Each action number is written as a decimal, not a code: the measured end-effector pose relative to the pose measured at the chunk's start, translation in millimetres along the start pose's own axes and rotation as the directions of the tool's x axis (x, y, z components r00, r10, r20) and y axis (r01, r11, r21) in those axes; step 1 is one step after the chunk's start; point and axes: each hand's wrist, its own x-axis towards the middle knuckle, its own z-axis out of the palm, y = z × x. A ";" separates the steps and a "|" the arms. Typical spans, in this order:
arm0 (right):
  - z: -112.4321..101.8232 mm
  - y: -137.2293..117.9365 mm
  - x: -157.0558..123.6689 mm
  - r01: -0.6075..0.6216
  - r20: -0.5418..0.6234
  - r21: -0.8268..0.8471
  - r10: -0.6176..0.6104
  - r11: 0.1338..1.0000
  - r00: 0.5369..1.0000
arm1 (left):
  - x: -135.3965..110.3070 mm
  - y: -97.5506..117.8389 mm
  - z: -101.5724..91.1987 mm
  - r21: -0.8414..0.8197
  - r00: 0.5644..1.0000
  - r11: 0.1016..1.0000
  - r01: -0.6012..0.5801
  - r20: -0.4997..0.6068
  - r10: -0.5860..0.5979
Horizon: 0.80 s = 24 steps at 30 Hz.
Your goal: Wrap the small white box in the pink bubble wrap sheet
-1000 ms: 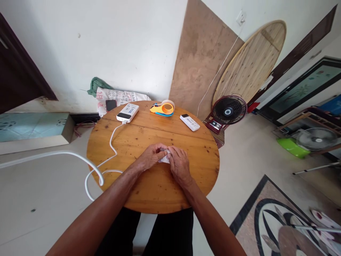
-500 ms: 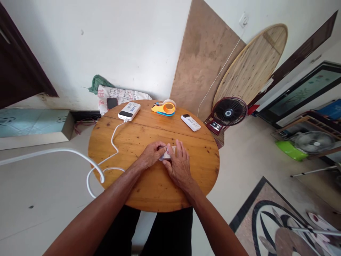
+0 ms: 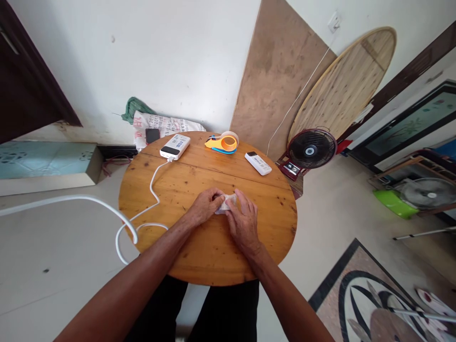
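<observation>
Both my hands rest on the round wooden table (image 3: 185, 180), pressed together over a small white packet (image 3: 226, 204). My left hand (image 3: 205, 208) has its fingers curled and pinches the packet's left end. My right hand (image 3: 243, 221) lies over the packet's right side with its fingers on it. Most of the packet is hidden beneath my fingers, and I cannot make out what it is.
At the table's far side lie a white power bank (image 3: 175, 146) with a white cable (image 3: 153, 187), an orange tape dispenser (image 3: 223, 142) and a white remote (image 3: 258, 163). A black fan (image 3: 311, 149) stands on the floor to the right. Boards lean on the wall.
My right hand's fingers spread out flat beside the packet half a second ago and have closed back over it. The view has shifted slightly.
</observation>
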 end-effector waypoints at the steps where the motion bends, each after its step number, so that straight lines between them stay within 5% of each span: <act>1: 0.0 0.6 -0.1 0.002 -0.009 0.011 -0.002 1.000 1.000 | -0.4 0.3 0.1 0.001 1.000 1.000 0.001 -0.001 -0.001; 24: -3.3 2.6 0.2 0.015 -0.053 0.046 -0.012 0.999 0.999 | -0.4 -2.3 1.5 0.178 0.991 0.978 -0.110 -0.050 0.121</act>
